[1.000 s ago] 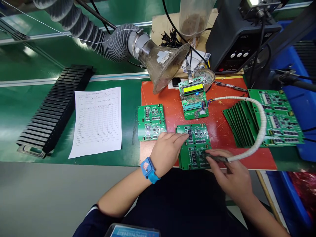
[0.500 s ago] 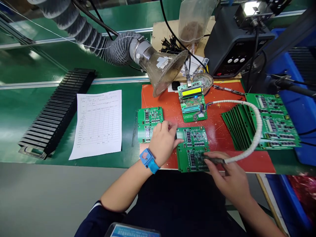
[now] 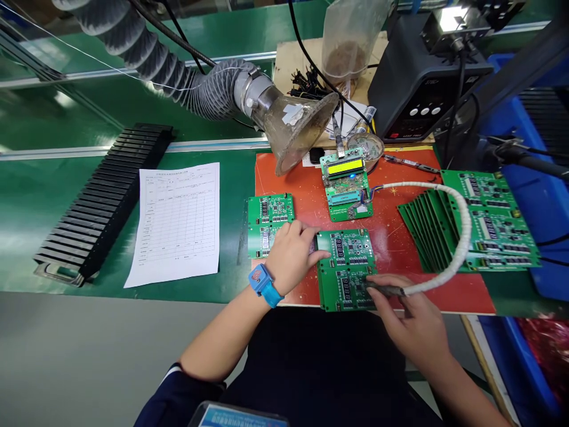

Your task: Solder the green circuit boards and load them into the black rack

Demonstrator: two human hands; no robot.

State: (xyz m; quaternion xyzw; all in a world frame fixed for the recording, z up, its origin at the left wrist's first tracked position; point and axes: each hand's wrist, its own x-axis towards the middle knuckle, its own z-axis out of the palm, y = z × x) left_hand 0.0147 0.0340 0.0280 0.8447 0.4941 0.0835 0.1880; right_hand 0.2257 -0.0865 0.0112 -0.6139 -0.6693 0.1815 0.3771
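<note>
Stack of green rectangular circuit boards (image 3: 351, 264) lies at the near edge of the red mat (image 3: 386, 231); clock positions refer to it. At 4 o'clock, the right hand (image 3: 413, 320) grips a slim dark probe (image 3: 387, 290) on a white-wrapped cable (image 3: 464, 228), tip at the stack's top. At 9 o'clock, the left hand (image 3: 291, 255) has its thumb at the stack's edge, fingers curled; grasp cannot be determined. At 12 o'clock: green device board with lit yellow display (image 3: 347, 198).
</note>
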